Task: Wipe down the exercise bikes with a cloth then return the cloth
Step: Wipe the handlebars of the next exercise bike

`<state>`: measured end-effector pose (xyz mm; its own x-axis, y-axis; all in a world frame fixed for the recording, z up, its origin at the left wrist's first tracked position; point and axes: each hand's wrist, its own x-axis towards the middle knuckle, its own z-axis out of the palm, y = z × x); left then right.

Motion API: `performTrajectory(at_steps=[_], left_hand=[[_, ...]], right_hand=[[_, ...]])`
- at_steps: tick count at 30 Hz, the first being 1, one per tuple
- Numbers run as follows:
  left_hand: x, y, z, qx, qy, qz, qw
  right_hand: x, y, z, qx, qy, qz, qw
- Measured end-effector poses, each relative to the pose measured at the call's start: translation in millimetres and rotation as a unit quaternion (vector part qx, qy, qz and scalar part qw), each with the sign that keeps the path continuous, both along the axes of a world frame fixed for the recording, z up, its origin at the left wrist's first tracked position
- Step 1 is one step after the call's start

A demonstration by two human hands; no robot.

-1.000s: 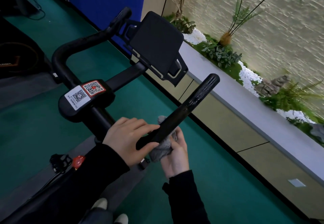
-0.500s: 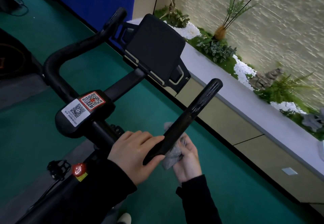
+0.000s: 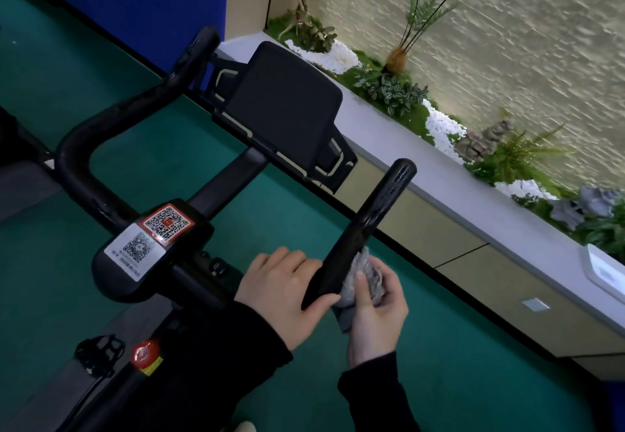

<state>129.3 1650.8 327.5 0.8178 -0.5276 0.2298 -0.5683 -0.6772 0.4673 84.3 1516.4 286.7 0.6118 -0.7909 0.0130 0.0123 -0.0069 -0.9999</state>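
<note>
So this is looking down over the front of a black exercise bike point(image 3: 111, 282), with both hands at the near end of the right-side handlebar point(image 3: 372, 222), the straight bar that sticks up and away toward the ledge.

The left hand point(image 3: 280, 293) holds the bottom end of that bar. Its fingers point(image 3: 294, 259) lie close together and go behind the bar, and the thumb comes in underneath, so the bar sits pinched between them. The right hand point(image 3: 375, 313) has the cloth point(image 3: 367, 271), a grey bunched-up rag, and presses it against the right side of the same bar just above where the left hand is. The thumb lies on top of the cloth and the other fingers are curled around it from outside, so it's clamped in the hand. Both sleeves are black.

The rest of the bike: a dark screen mount point(image 3: 280, 103) sits up front in the middle, facing away. There are two QR stickers point(image 3: 148, 238) on the hub, one white and one red. The left bar curves off toward the top left. Lower down there's a red knob point(image 3: 145, 352) on the frame and a pedal point(image 3: 99, 350) beside it.

The floor point(image 3: 473, 381) is green. Along the right runs a pale grey ledge point(image 3: 473, 191) with plants point(image 3: 389, 90) and white pebbles point(image 3: 439, 127) behind it, against a rough stone wall point(image 3: 524, 42).
</note>
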Motion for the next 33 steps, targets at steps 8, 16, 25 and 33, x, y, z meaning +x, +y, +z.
performTrajectory(at_steps=[8, 16, 25, 33], left_hand=[[1.3, 1.0, -6.1, -0.025, 0.006, -0.01, 1.0], [1.9, 1.9, -6.8, -0.028, 0.022, -0.022, 0.999], [0.5, 3.7, -5.3, -0.027, 0.035, -0.03, 0.999], [-0.2, 1.3, -5.7, -0.037, 0.033, -0.026, 0.998]], right_hand=[[-0.1, 0.8, 27.9, -0.413, 0.011, 0.074, 0.908], [24.8, -10.5, 42.0, -0.485, 0.065, 0.096, 0.867], [48.6, -27.2, 70.2, -0.603, 0.095, 0.177, 0.772], [65.3, -31.7, 90.3, -0.638, 0.186, 0.385, 0.64]])
